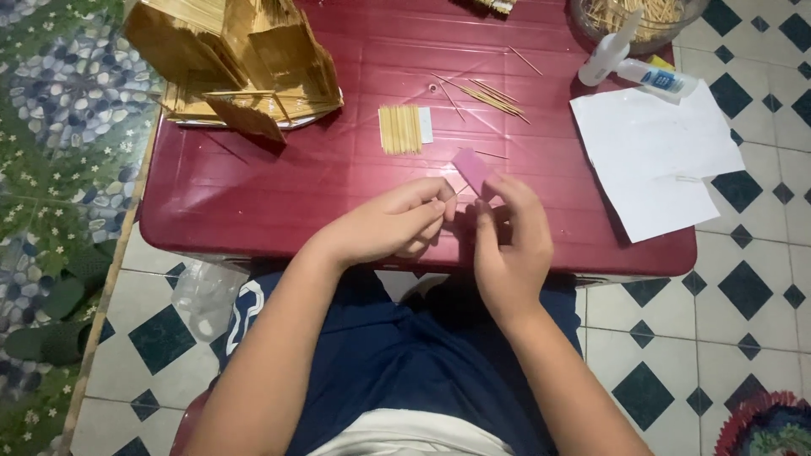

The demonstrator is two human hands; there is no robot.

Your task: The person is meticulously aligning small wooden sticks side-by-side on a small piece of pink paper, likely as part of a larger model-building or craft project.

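Head view: left hand pinches one thin stick, fingers together; right hand clamps one pink block above the red counter. One glued stick panel, one stick house, two glue bottles, one white sheet

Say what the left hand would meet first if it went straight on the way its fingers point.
The left hand points right, toward the right hand. It would probably meet that hand's fingers and the pink piece they hold; depth is unclear.
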